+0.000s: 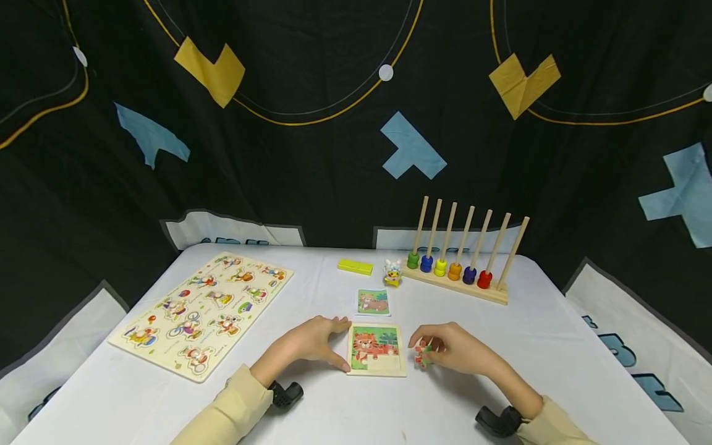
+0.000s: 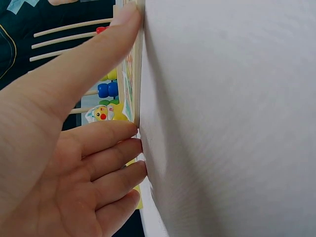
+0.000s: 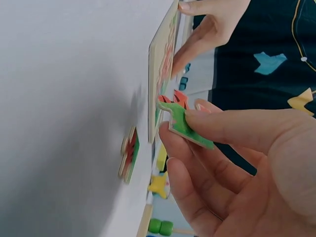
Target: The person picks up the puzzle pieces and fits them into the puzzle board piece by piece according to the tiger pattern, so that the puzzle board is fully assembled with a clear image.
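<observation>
A small square wooden jigsaw puzzle (image 1: pixel 371 345) with a tiger picture lies in the middle of the table, a bare gap at its lower right. My left hand (image 1: pixel 316 341) is at its left side, thumb and fingers spread and fairly straight, thumb tip at the near left corner. To the right of the puzzle, my right hand (image 1: pixel 457 350) pinches a green and red puzzle piece (image 3: pixel 183 126) between thumb and fingers, above the table. Below that hand a second puzzle piece (image 3: pixel 130 155), red and green, lies on the white cloth.
Behind the puzzle lies a picture card (image 1: pixel 373 302). Farther back are a yellow block (image 1: pixel 355 267), a small figurine (image 1: pixel 392 272) and a peg rack (image 1: pixel 452 283) with coloured beads. On the left rests a large wooden picture board (image 1: pixel 222 321). A black curtain (image 1: pixel 311 185) hangs behind.
</observation>
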Action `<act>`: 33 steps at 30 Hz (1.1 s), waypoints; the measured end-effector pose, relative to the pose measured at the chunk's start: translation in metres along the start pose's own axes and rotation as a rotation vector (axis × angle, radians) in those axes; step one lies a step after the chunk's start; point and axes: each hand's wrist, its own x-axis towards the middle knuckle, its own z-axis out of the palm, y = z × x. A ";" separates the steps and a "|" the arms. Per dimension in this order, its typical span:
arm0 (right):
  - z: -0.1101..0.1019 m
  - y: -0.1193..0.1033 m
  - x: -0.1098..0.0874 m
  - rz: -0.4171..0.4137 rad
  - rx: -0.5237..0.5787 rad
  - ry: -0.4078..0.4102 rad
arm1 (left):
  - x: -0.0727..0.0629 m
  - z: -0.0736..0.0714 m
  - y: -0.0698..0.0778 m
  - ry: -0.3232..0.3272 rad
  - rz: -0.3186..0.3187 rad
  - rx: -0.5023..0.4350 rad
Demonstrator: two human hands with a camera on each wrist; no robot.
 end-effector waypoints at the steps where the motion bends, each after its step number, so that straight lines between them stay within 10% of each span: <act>1: 0.001 -0.001 0.002 -0.004 0.002 0.001 | 0.000 0.000 0.000 0.000 0.000 0.001; 33: 0.040 -0.017 0.050 0.020 0.088 0.018 | 0.003 0.003 -0.004 0.011 0.028 -0.003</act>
